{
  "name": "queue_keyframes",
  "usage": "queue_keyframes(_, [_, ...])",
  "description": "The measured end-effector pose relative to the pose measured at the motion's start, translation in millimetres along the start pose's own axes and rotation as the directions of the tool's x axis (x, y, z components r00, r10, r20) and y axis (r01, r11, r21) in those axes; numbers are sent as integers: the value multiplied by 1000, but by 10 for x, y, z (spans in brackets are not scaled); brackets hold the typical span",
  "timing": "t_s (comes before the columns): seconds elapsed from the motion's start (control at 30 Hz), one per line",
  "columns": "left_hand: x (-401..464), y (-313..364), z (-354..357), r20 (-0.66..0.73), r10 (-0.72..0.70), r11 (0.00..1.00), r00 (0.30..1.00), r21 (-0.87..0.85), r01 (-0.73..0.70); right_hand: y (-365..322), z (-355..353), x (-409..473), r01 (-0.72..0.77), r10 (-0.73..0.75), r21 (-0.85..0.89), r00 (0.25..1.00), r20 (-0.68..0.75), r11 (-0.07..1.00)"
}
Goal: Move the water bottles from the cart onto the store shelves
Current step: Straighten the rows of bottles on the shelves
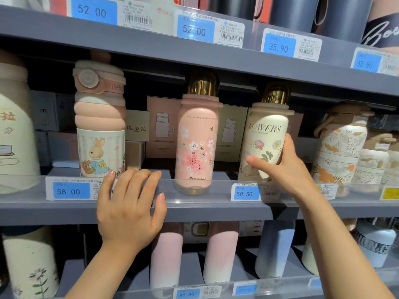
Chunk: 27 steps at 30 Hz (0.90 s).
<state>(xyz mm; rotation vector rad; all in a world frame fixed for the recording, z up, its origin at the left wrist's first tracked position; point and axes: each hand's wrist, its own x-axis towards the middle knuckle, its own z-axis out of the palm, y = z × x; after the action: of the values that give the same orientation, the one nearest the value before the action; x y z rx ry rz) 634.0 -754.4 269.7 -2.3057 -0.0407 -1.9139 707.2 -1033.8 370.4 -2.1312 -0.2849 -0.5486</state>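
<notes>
My right hand (282, 169) grips the cream bottle (266, 134) marked FLOWERS, which has a gold cap and stands upright on the middle shelf (216, 207). Left of it stands a pink bottle (195, 143) with blossom print and a gold cap. My left hand (129, 203) rests with its fingers straight on the clear front rail of that shelf, in front of a peach ribbed bottle (100, 126) with a rabbit picture. The cart is out of view.
Boxed cups (162, 128) stand behind the bottles. More patterned bottles (339, 152) fill the right end, and a large cream bottle (15, 134) the left end. The upper shelf (151, 43) hangs close above the caps. Pink and blue bottles (222, 253) stand below.
</notes>
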Motion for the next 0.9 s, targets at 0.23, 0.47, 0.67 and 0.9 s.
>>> queue_keyframes(0.23, [1, -8, 10, -18, 5, 1000, 1000, -6, -5, -11, 163, -4, 24, -55, -143, 975, -215, 989])
queue_keyframes(0.47, [3, 5, 23, -18, 3, 1000, 1000, 5, -3, 53, -16, 73, 57, -58, 51, 998, 20, 997])
queue_keyframes(0.67, [-7, 5, 6, -5, -1, 1000, 1000, 1, 1, 1, 78, 55, -2, -5, -85, 997, -77, 996])
queue_keyframes(0.9, [-2, 12, 25, -11, -15, 1000, 1000, 10, 15, 41, 68, 25, 88, -97, -88, 991, -95, 992])
